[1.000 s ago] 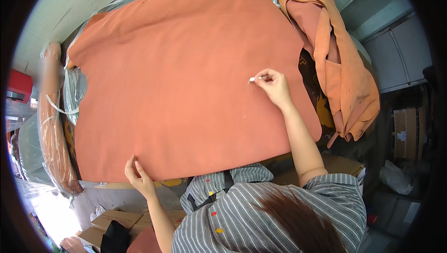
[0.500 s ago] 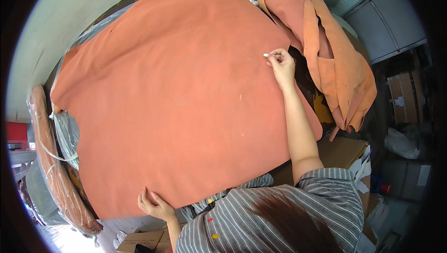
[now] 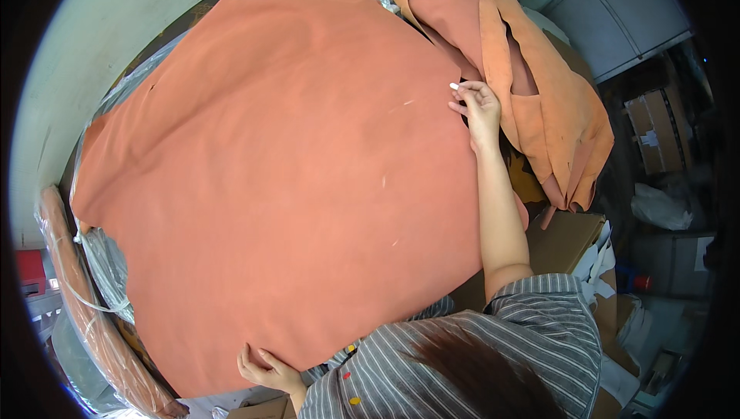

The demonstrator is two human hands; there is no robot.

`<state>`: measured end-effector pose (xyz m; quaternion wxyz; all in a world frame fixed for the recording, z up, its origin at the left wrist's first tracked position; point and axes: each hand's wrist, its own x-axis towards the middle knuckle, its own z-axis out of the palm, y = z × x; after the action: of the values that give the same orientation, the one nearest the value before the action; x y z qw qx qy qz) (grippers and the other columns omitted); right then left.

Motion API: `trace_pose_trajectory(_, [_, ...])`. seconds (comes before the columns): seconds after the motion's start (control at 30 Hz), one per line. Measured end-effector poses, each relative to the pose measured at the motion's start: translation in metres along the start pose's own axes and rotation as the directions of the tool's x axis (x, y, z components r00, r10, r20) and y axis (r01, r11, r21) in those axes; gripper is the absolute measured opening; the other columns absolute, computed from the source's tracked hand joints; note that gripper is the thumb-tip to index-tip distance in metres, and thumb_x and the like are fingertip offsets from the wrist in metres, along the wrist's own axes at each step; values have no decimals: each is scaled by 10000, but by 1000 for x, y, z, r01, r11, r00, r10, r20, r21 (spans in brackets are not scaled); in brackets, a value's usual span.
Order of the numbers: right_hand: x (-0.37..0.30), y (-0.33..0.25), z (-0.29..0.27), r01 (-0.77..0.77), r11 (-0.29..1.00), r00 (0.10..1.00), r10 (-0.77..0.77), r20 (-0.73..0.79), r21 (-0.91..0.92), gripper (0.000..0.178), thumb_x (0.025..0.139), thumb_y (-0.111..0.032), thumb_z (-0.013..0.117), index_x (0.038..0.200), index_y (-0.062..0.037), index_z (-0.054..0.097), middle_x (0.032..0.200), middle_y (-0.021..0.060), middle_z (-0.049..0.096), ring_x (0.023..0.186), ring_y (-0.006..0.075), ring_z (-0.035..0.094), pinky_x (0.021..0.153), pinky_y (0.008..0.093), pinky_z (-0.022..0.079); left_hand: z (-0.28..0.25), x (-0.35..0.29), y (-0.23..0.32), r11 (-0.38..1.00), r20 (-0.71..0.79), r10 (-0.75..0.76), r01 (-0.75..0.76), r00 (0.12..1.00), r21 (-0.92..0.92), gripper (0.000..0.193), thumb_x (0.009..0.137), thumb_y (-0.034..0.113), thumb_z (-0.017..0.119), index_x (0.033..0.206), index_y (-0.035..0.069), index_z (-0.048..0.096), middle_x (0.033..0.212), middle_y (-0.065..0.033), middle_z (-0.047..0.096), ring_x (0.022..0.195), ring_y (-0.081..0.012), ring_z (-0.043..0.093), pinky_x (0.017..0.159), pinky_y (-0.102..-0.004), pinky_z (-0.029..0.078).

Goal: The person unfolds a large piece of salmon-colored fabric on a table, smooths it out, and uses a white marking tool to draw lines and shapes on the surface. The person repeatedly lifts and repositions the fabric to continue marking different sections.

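A large orange-pink sheet of leather point(image 3: 277, 172) lies spread out in front of me, with a few short white marks on it. At its right edge, my right hand point(image 3: 482, 111) pinches a small white piece of chalk point(image 3: 455, 87) between thumb and finger. The chalk's tip points left, at the edge of the leather; whether it touches cannot be made out. On the near left edge of the sheet rests my left hand point(image 3: 270, 370), fingers apart and holding nothing.
Folded orange leather point(image 3: 532, 80) is heaped at the right. A plastic-wrapped roll point(image 3: 104, 319) runs along the left side, and clear plastic point(image 3: 106, 265) shows beneath the sheet. A cardboard box point(image 3: 566, 242) stands by my right elbow. Further right are grey cabinets point(image 3: 617, 18).
My right hand has shifted slightly towards the sheet's right edge with the chalk. The white mark left of it shows more clearly. The whole view has tilted slightly; my left hand stays on the near edge.
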<state>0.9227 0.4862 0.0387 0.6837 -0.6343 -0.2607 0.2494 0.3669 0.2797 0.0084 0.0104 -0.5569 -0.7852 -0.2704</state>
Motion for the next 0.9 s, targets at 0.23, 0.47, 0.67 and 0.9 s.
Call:
trace_pose_trajectory(0.23, [-13,-4,20,335,604,941,-246,230,-724,167,874,-153,763,886,4,706,836,51,680,705,92,643,671,235,510,1,2,0,1000,-7,4,-4,1000,-25,364,1005,248,578,1268,-3,591,1273,-149,566,1221,-325,493,1052,-465,381])
trace_pose_trajectory(0.47, [10,19,2,314,721,946,-294,138,-618,90,863,-91,732,844,-24,675,724,11,660,623,63,584,578,224,443,2,1,2,1000,-7,-10,10,1000,-23,352,1009,239,580,1263,-5,584,1273,-154,569,1219,-327,496,1057,-466,377])
trace_pose_trajectory(0.67, [32,25,5,266,897,961,-274,27,-352,98,846,-123,746,857,-58,674,718,31,665,579,122,591,567,283,456,3,-1,-1,1000,-15,2,-3,1000,-16,355,1010,237,582,1269,-6,578,1275,-151,561,1218,-327,489,1052,-465,379])
trace_pose_trajectory(0.9, [38,16,24,462,597,824,-562,69,-656,110,857,-65,734,837,-21,636,771,19,647,657,110,585,609,267,469,-1,1,6,998,8,-24,24,1000,-50,336,1007,214,583,1262,-7,579,1276,-153,543,1217,-321,483,1043,-459,385])
